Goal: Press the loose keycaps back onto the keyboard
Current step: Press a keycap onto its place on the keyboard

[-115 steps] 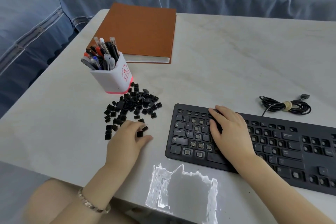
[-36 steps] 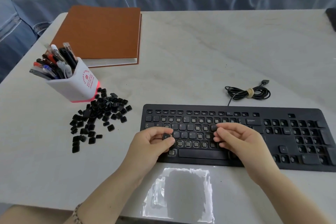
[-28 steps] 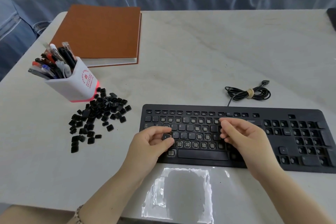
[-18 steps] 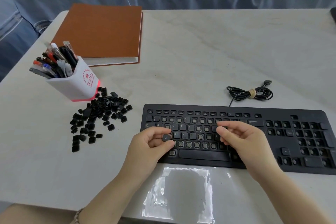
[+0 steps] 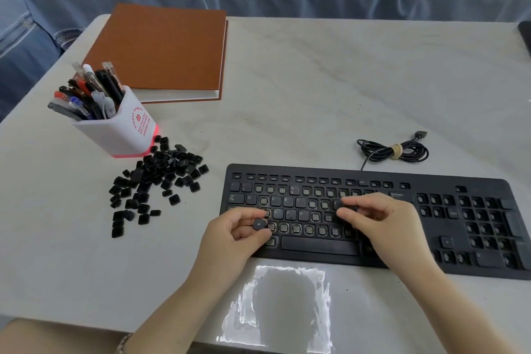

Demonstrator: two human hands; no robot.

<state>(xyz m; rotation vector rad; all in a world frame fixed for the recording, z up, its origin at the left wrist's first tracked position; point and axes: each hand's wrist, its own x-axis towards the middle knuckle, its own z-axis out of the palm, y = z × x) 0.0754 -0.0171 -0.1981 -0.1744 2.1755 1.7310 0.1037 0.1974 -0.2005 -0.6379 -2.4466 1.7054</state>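
Observation:
A black keyboard (image 5: 474, 184) lies at the front right of the table, with many bare sockets among its letter and number keys. My left hand (image 5: 230, 236) hovers over the keyboard's left end and pinches one black keycap (image 5: 259, 223) between thumb and fingertips. My right hand (image 5: 379, 221) hangs over the middle rows with fingers loosely curled and nothing seen in it. A pile of loose black keycaps (image 5: 161, 175) lies on the table to the left of the keyboard.
A white pen holder (image 5: 123, 129) full of pens stands just behind the pile. A brown book (image 5: 161, 49) lies at the back left. The coiled keyboard cable (image 5: 393, 149) sits behind the keyboard. The table's front edge runs below my wrists.
My left hand took a keycap from the pile and carried it over the keyboard's left end. In the last second it turned the cap slightly; my right hand shifted a little over the middle rows.

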